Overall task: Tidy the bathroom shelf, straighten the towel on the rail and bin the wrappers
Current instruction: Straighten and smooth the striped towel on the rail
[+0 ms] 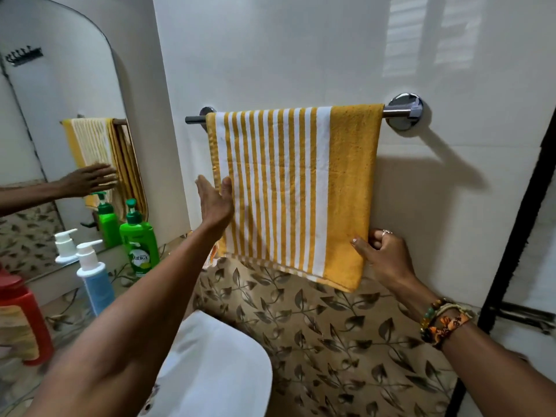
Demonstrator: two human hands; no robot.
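Your left grip (215, 203) is open, with the fingers straight and the palm flat against the left edge of the towel (288, 188), about halfway down its hang. Your right grip (380, 251) pinches the towel's lower right edge, thumb on the front face and fingers curled behind it, close to the wall.

To the left of your left grip and lower down, three containers stand on the leaf-patterned shelf (120, 276). The green pump bottle (140, 239) is nearest that grip. The blue bottle (94, 281) with a white pump stands further out, and the red bottle (21, 320) is at the edge of view. None of them shows how full it is.

The towel hangs between your two grips, draped over the chrome rail (394, 111) above them. It is mustard yellow, with narrow white stripes down the part by your left grip and a plain yellow band by your right grip. Its face lies flat. The bottom hem sits lower at your right grip than under your left, and a strip of the back layer shows beneath it.
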